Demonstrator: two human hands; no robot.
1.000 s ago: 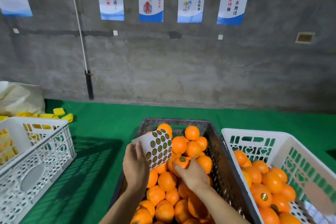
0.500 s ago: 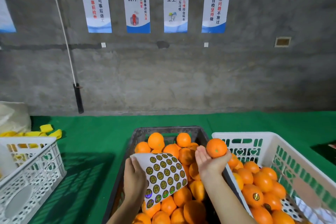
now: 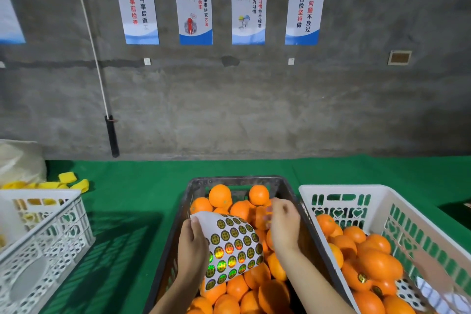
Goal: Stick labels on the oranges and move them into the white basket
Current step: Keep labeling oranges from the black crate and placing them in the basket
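A dark crate in front of me is heaped with oranges. My left hand grips a curved label sheet of round shiny stickers by its left edge, above the crate. My right hand hovers over the crate just right of the sheet. Its fingers are loosely bent and blurred, and I see nothing in them. To the right stands the white basket with several oranges in it. One of them shows a sticker.
A second white basket stands at the left on the green cloth, with yellow pieces and a pale bag behind it. A pole with a black end leans on the concrete wall. Another label sheet lies in the right basket.
My right hand lifted an orange from the dark crate toward the white basket. Now it is back over the crate without the orange. My left hand kept holding the sheet.
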